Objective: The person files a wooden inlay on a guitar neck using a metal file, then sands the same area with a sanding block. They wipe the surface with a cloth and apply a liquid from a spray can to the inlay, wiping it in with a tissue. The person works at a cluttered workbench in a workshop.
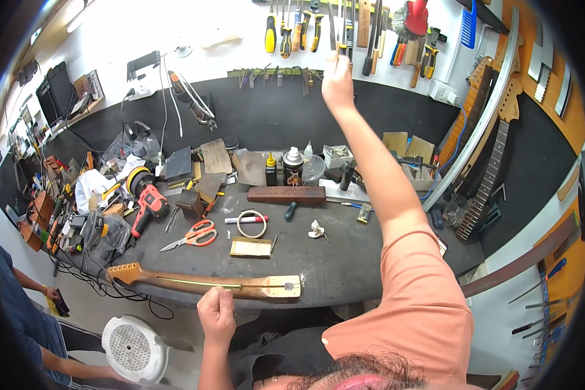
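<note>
My right hand [338, 83] is raised at arm's length to the tool rack on the far wall. Its fingers are closed at the lower end of a long slim metal tool [332, 27] hanging among others. Low in front of me, my left hand [216, 316] is curled into a fist; what it holds, if anything, is hidden. Just beyond that fist a wooden guitar neck [195, 283] lies along the bench's near edge. Its headstock points left and its pale heel end right, and a thin yellow-green line runs along part of its length.
On the dark bench [344, 260] are orange-handled scissors [198, 235], a tape ring [251, 224], a red-black sander [149, 201], a drilled wooden block [286, 194] and a spray can [293, 168]. More guitar necks [487, 175] lean at right. Another person [29, 312] stands left, near a white stool [135, 348].
</note>
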Tool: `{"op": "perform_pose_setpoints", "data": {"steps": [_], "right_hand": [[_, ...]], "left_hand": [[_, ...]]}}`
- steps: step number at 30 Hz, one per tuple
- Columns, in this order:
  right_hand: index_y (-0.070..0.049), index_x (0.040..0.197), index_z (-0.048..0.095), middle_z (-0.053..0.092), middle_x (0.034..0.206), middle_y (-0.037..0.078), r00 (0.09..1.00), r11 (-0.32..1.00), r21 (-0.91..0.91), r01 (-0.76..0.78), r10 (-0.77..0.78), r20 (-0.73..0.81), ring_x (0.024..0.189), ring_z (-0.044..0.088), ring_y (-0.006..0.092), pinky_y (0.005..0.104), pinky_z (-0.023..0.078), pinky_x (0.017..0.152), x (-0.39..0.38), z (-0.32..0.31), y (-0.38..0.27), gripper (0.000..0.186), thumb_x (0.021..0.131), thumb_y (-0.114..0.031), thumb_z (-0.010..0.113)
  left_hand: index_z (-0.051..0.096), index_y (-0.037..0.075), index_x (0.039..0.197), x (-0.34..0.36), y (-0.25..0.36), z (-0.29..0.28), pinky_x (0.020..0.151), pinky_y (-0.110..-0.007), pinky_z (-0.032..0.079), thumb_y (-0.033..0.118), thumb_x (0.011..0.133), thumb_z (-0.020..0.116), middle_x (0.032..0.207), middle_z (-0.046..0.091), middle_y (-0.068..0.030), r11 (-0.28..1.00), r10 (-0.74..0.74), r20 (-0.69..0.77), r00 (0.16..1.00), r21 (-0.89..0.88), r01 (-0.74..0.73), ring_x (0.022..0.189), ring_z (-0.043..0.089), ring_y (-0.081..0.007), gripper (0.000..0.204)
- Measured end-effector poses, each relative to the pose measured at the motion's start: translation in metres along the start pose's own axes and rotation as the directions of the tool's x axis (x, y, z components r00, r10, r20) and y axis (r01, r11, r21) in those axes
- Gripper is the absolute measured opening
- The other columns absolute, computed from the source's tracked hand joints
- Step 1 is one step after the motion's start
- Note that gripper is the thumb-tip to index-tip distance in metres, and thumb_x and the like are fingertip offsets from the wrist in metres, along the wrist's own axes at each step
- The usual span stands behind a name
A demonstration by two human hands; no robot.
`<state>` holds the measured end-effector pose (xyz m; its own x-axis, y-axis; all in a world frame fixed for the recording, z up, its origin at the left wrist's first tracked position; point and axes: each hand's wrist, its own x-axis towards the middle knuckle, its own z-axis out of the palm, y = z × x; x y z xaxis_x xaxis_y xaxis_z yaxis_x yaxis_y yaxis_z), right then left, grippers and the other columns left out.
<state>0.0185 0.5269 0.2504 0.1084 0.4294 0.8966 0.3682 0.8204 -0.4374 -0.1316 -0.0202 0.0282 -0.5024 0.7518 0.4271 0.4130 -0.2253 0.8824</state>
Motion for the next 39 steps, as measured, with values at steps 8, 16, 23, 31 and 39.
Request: {"op": "perform_pose_setpoints", "data": {"steps": [8, 16, 23, 31, 39], "right_hand": [[-0.005, 0.132, 0.053, 0.059, 0.135, 0.032, 0.99, 0.974, -0.198, -0.107, 0.124, 0.072, 0.12, 0.067, 0.0561, 0.0646, 0.054, 0.098, 0.089, 0.043, 0.016, 0.035, 0.117, -0.033, 0.039], [0.001, 0.138, 0.052, 0.06, 0.145, 0.03, 0.973, 0.931, -0.33, -0.154, 0.201, 0.113, 0.129, 0.068, 0.0479, 0.0592, 0.057, 0.105, 0.072, 0.031, 0.012, 0.047, 0.108, -0.034, 0.057], [-0.002, 0.127, 0.062, 0.063, 0.135, 0.022, 0.977, 0.847, -0.489, -0.21, 0.158, -0.145, 0.13, 0.065, 0.0432, 0.0562, 0.058, 0.103, 0.047, -0.022, 0.063, 0.045, 0.1, -0.036, 0.075], [-0.002, 0.123, 0.069, 0.075, 0.126, 0.023, 0.959, 0.811, -0.57, -0.136, 0.253, 0.131, 0.117, 0.075, 0.0417, 0.0566, 0.059, 0.099, 0.052, -0.024, 0.084, 0.045, 0.111, -0.044, 0.06], [0.0, 0.121, 0.07, 0.078, 0.104, 0.032, 0.961, 0.937, -0.215, -0.275, 0.268, -0.064, 0.106, 0.075, 0.0508, 0.0562, 0.057, 0.095, 0.033, -0.055, 0.061, 0.04, 0.104, -0.033, 0.055]], "left_hand": [[0.052, -0.001, 0.078, -0.002, -0.003, 0.013, 0.062, -0.042, 0.04, 0.009, 0.107, 0.067, 0.07, 0.05, -0.0131, 0.986, 0.081, 0.017, 0.997, 0.147, -0.083, 0.062, 0.05, -0.0287, 0.034], [0.058, -0.001, 0.08, -0.003, 0.01, 0.032, 0.064, -0.043, 0.046, 0.003, 0.102, 0.073, 0.072, 0.057, -0.0146, 0.969, 0.135, 0.128, 0.983, 0.191, -0.158, 0.065, 0.056, -0.0332, 0.027], [0.061, -0.001, 0.081, -0.02, 0.003, 0.035, 0.064, -0.043, 0.047, 0.004, 0.101, 0.075, 0.072, 0.059, -0.0144, 0.981, 0.082, 0.158, 0.984, 0.16, -0.108, 0.064, 0.058, -0.0334, 0.025], [0.062, -0.001, 0.081, -0.025, 0.009, 0.051, 0.063, -0.041, 0.049, 0.002, 0.099, 0.076, 0.074, 0.062, -0.0131, 0.981, 0.12, 0.244, 0.962, 0.117, -0.152, 0.064, 0.06, -0.0319, 0.023], [0.062, 0.0, 0.08, -0.031, 0.009, 0.051, 0.064, -0.041, 0.051, 0.002, 0.097, 0.077, 0.074, 0.064, -0.0134, 0.974, 0.148, 0.245, 0.958, 0.131, -0.184, 0.066, 0.063, -0.032, 0.023]]}}
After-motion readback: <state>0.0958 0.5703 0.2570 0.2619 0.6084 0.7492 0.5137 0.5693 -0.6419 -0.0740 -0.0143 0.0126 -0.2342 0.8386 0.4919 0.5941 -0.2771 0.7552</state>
